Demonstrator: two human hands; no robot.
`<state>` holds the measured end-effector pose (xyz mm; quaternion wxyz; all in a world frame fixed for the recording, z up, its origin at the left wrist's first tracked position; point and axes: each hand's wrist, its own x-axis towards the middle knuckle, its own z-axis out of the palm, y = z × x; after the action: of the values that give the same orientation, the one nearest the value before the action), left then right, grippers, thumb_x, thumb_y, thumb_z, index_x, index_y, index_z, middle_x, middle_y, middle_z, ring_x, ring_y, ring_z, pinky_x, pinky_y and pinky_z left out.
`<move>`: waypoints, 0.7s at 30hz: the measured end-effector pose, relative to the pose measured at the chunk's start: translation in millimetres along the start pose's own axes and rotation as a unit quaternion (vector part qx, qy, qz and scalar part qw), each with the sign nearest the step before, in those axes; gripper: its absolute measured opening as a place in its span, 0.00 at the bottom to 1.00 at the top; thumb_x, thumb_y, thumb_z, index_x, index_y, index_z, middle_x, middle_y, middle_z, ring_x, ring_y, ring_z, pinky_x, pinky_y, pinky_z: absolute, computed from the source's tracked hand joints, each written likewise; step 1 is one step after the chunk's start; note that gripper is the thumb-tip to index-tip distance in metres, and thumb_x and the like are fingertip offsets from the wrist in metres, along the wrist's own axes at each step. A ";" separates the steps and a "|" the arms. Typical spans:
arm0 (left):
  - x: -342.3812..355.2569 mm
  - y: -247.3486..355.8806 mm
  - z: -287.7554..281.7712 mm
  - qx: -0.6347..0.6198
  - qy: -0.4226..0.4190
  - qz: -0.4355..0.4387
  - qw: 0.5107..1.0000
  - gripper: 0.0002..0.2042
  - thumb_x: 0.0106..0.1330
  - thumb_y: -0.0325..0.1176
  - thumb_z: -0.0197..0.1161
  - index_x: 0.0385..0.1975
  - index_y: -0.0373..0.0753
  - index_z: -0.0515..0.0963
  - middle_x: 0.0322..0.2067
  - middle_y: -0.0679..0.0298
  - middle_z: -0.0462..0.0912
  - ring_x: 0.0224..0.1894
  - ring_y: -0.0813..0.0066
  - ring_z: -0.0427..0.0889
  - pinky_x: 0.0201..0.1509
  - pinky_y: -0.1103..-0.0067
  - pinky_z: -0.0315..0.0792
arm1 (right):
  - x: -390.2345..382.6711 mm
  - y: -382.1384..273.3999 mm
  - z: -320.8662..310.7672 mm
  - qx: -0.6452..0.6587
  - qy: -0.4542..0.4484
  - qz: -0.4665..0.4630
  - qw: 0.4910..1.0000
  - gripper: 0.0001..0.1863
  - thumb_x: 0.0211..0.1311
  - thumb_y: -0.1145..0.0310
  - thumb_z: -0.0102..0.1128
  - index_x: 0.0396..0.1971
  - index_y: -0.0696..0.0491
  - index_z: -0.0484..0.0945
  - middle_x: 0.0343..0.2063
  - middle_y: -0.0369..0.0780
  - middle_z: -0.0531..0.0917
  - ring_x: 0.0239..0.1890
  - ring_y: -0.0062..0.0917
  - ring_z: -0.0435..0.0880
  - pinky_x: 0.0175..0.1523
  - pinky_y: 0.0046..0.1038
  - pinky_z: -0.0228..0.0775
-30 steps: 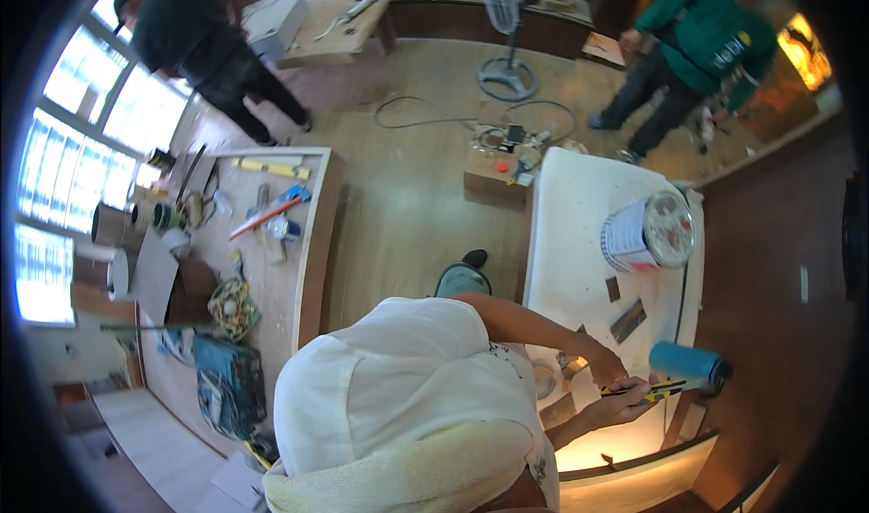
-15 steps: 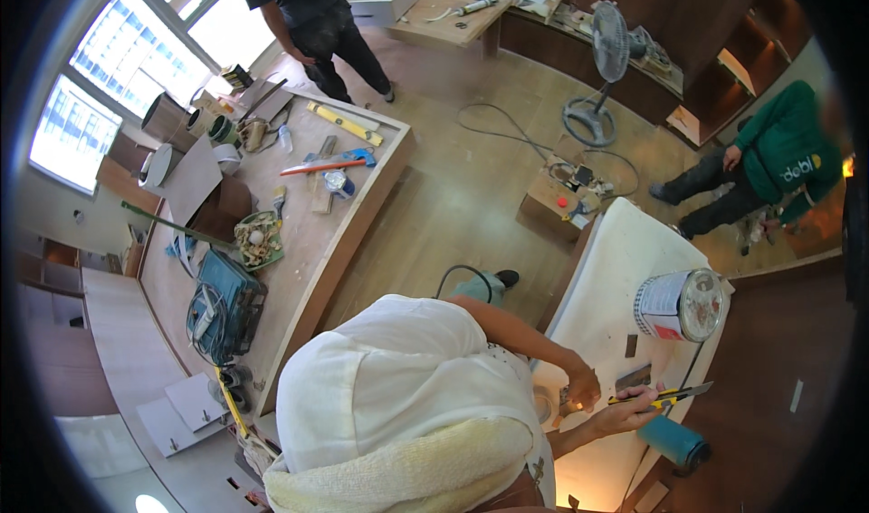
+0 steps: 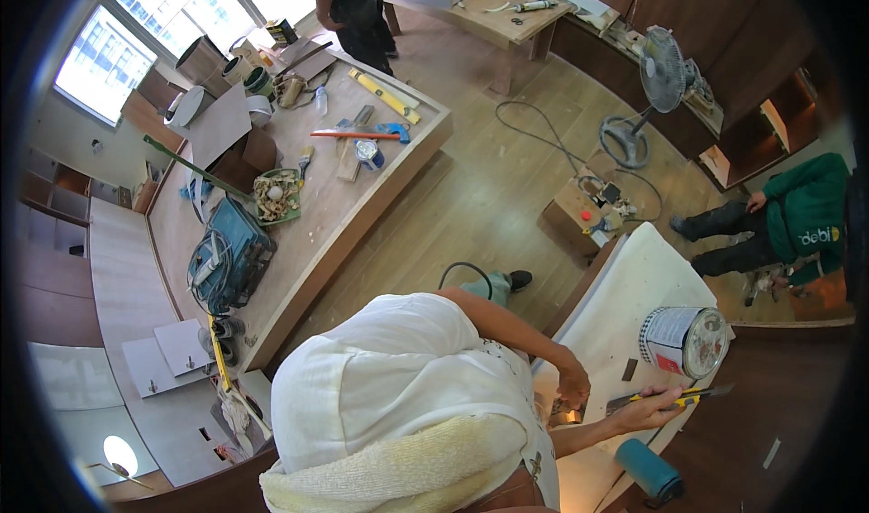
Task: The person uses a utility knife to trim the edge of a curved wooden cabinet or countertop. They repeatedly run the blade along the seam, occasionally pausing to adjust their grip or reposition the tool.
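Observation:
My right hand (image 3: pixel 654 411) is closed around a yellow and black utility knife (image 3: pixel 692 394). Its dark blade points right, below a large paint can (image 3: pixel 683 343) with a smeared lid. A dark flat strip (image 3: pixel 623 403) lies close to the knife's other end; I cannot tell if my hand touches it. To the left, my left hand (image 3: pixel 573 388) has its fingers curled downward over a shiny coppery thing (image 3: pixel 568 416), whose kind is hidden. Both hands are over a white-covered work surface (image 3: pixel 588 345). A small brown rectangle (image 3: pixel 630 368) lies beyond my right hand.
A teal bottle (image 3: pixel 647 470) lies near the surface's right edge. Left stands a big wooden table (image 3: pixel 317 241) with a blue tool case (image 3: pixel 231 246) and a level (image 3: pixel 385 96). Beyond are a cardboard box (image 3: pixel 568 212), cables, a fan (image 3: pixel 662 69) and two people.
The view has shifted, moving most of the surroundings right and down in the picture. My right hand and the knife are closer to the paint can. The left hand stays bent over the surface.

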<state>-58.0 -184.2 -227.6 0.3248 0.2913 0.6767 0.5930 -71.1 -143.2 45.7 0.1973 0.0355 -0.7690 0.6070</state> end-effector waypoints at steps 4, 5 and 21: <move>19.0 -16.3 13.6 -0.010 -0.065 -0.020 0.998 0.15 0.66 0.46 0.59 0.39 0.42 0.83 0.36 0.56 0.86 0.39 0.60 0.82 0.45 0.67 0.75 | -0.8 3.7 8.3 0.001 -0.037 -0.006 0.999 0.22 0.79 0.59 0.46 0.58 0.64 0.70 0.19 0.32 0.66 0.19 0.14 0.63 0.23 0.18 0.56; 20.9 -16.2 14.9 0.014 -0.079 -0.035 0.996 0.15 0.66 0.46 0.59 0.39 0.42 0.84 0.36 0.56 0.86 0.40 0.59 0.82 0.45 0.67 0.75 | -1.6 4.9 9.0 -0.001 -0.051 -0.007 0.999 0.22 0.79 0.60 0.46 0.58 0.64 0.70 0.18 0.32 0.66 0.19 0.14 0.63 0.23 0.18 0.56; -20.9 68.3 18.6 0.070 -0.087 0.185 0.976 0.10 0.68 0.35 0.56 0.37 0.37 0.82 0.32 0.56 0.86 0.34 0.55 0.81 0.40 0.64 0.74 | -13.8 32.7 -45.0 -0.048 0.041 0.064 0.996 0.16 0.74 0.63 0.55 0.55 0.55 0.74 0.31 0.32 0.78 0.30 0.15 0.74 0.31 0.20 0.67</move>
<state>-29.8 -180.5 -159.5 0.2461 0.4835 0.6201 0.5667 -56.3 -94.6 19.2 0.1911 -0.0478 -0.7890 0.5819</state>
